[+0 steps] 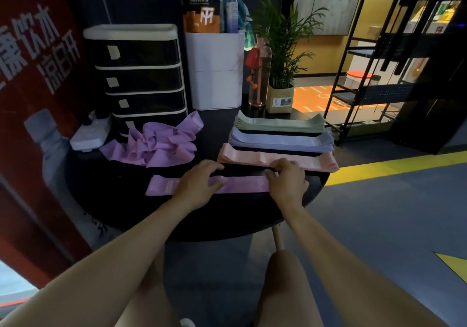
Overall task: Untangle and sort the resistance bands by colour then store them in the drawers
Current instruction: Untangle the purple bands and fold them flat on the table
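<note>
Step in hand: flattening one purple band (237, 184) on the near part of the round dark bench (227, 215), likely the first of a purple pile.
Left hand (199, 182): lies across the middle of the band, fingers spread and only lightly bent, pressing it down; this grip is open, not clasping.
Right hand (285, 179): at the band's right end, fingertips bunched as if pinching the end fold; the grip looks closed on the band, though the thumb is hidden.
Purple tangle (156, 144): still knotted at the left, near the drawer unit (141, 79), well apart from the flat band.
Sorted piles: pink stack (278, 158) just beyond the hands, lilac stack (280, 141) behind it, green stack (278, 122) farthest; all lie squared and parallel.
How to do it well: keep the left palm flat as an anchor while the right draws the end taut, so both layers lie without a twist; line its edges up parallel to the pink stack, leaving a gap so colours do not mix.
Risk: elastic cloth springs back; releasing the end too fast may curl it.
Progress: three colours piled, purple mostly untangled yet; drawers all closed, storing not begun.
</note>
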Demonstrator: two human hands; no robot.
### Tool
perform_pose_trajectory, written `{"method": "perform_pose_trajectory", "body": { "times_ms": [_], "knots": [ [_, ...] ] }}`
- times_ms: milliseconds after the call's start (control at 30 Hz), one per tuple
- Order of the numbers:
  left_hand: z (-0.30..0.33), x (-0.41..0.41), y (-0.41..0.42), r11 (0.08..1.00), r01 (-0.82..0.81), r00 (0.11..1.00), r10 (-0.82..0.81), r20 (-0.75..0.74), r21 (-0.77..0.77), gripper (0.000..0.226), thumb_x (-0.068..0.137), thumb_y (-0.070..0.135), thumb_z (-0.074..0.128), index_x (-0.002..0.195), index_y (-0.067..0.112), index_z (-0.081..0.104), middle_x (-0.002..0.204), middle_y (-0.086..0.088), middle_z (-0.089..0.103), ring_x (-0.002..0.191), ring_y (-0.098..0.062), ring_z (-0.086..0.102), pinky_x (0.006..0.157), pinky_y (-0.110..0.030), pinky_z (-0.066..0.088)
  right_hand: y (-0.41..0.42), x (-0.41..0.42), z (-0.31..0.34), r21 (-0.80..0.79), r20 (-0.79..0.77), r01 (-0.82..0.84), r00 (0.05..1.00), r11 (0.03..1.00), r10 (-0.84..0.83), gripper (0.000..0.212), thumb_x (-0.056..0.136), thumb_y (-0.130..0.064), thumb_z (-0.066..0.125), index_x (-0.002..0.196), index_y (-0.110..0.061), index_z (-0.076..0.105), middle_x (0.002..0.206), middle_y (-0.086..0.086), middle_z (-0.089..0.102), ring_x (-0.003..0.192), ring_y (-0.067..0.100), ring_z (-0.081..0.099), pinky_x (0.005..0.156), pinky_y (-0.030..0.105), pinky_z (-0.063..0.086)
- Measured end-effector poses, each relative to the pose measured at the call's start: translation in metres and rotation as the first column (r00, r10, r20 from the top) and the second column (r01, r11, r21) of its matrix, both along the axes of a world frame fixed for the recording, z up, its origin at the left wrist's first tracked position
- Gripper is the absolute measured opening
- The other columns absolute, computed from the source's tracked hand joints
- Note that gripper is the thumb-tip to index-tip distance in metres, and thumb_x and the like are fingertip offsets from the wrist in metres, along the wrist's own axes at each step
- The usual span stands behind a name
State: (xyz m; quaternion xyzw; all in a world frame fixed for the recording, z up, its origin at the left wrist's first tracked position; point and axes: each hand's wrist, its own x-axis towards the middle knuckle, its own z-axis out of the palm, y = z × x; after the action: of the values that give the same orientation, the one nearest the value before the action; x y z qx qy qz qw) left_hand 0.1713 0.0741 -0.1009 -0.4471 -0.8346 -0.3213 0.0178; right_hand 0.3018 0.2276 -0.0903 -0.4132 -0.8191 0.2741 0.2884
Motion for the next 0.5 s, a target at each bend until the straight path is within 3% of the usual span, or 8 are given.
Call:
{"method": "perform_pose_trajectory", "body": {
  "times_ms": [200,333,500],
  "knots": [
    [0.022,-0.043,-0.014,0.993,-0.115,0.993,0.116,-0.016,0.014,0.035,0.087,0.024,0.064,0.121,0.015,0.058,0.125,-0.001,0.054,0.114,-0.018,0.052,0.094,-0.030,0.041,-0.013,-0.054,0.018,-0.011,-0.033,-0.267,0.963,0.964,0.267,0.025,0.086,-0.019,0.064,0.111,-0.013,0.062,0.116,0.008,0.055,0.106,0.027,0.053,0.091,0.040,0.045],
    [0.028,-0.073,-0.028,0.976,-0.217,0.976,0.217,-0.029,0.004,0.033,0.085,0.024,0.065,0.117,0.018,0.060,0.123,0.001,0.054,0.114,-0.018,0.052,0.093,-0.035,0.043,-0.023,-0.099,0.025,-0.028,0.003,-0.400,0.917,0.916,0.400,0.027,0.085,-0.019,0.065,0.111,-0.009,0.062,0.116,0.013,0.055,0.106,0.031,0.053,0.091,0.038,0.045],
    [0.030,-0.102,-0.040,0.962,-0.268,0.963,0.266,-0.042,-0.052,0.032,0.083,0.023,0.065,0.115,0.019,0.059,0.117,0.004,0.052,0.111,-0.015,0.052,0.089,-0.030,0.042,-0.035,-0.149,0.022,-0.063,0.078,-0.507,0.856,0.860,0.511,0.031,0.085,-0.021,0.064,0.113,-0.008,0.061,0.116,0.013,0.057,0.104,0.031,0.057,0.085,0.034,0.046]
  ]
}}
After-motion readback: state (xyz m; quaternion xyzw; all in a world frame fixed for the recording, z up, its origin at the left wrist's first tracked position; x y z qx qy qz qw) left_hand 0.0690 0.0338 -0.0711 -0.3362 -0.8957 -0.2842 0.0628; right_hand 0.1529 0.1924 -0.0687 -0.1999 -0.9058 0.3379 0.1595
